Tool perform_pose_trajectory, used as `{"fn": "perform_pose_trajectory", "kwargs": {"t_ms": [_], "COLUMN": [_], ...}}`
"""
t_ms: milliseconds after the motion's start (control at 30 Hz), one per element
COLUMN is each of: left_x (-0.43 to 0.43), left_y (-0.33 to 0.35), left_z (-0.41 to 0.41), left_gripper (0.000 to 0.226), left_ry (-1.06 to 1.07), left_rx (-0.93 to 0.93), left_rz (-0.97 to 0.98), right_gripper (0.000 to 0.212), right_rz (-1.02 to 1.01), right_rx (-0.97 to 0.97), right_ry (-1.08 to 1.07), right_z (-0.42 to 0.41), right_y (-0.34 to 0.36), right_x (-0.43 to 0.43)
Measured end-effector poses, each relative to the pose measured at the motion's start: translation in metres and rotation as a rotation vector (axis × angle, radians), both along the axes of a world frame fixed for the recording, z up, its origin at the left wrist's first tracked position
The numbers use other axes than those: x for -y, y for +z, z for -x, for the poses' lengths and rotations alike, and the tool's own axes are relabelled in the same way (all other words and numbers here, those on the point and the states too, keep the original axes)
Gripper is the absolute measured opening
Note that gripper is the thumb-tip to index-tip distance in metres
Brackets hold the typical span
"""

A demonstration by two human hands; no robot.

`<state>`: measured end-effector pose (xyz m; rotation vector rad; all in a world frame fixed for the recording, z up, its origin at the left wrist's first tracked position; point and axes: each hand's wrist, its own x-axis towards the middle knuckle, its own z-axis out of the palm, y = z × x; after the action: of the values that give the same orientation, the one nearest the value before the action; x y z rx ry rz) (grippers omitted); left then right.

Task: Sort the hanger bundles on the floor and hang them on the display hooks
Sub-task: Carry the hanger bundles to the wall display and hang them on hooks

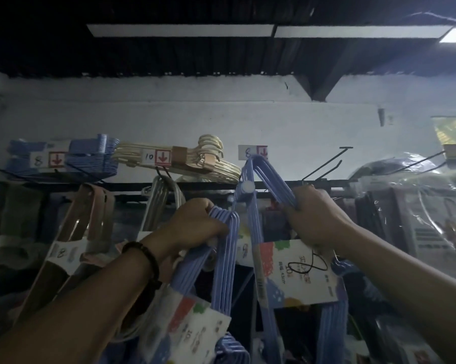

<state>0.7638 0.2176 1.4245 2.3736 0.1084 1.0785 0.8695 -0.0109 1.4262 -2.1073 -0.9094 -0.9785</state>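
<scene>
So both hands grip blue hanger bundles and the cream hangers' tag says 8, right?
No: the head view shows the tag on the cream hangers reading 10, not 8. The left hand and right hand do grip blue hanger bundles.

A dimly lit shop, its wall fitted out for display. Handwritten price tags (153, 158) with red down-arrows sit above black wire hooks (324, 164) on a rail (132, 185). Blue, cream and brown hanger bundles (211, 164) hang or lie stacked, several banded with a printed sleeve (300, 271) bearing a penned number. Plastic-wrapped goods (418, 206) crowd the right.
</scene>
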Motion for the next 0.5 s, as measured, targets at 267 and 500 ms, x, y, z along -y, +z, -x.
{"fn": "perform_pose_trajectory", "kwargs": {"t_ms": [267, 500], "left_x": [0.010, 0.034], "left_y": [0.040, 0.080], "left_z": [-0.010, -0.024], "left_gripper": [0.101, 0.110], "left_ry": [0.258, 0.392], "left_rx": [-0.312, -0.410], "left_rz": [-0.399, -0.633], "right_gripper": [0.013, 0.018], "right_rz": [0.051, 0.066], "right_rx": [-0.127, -0.170], "right_ry": [-0.019, -0.062], "right_z": [-0.040, -0.060], "right_y": [0.001, 0.010], "right_x": [-0.017, -0.032]}}
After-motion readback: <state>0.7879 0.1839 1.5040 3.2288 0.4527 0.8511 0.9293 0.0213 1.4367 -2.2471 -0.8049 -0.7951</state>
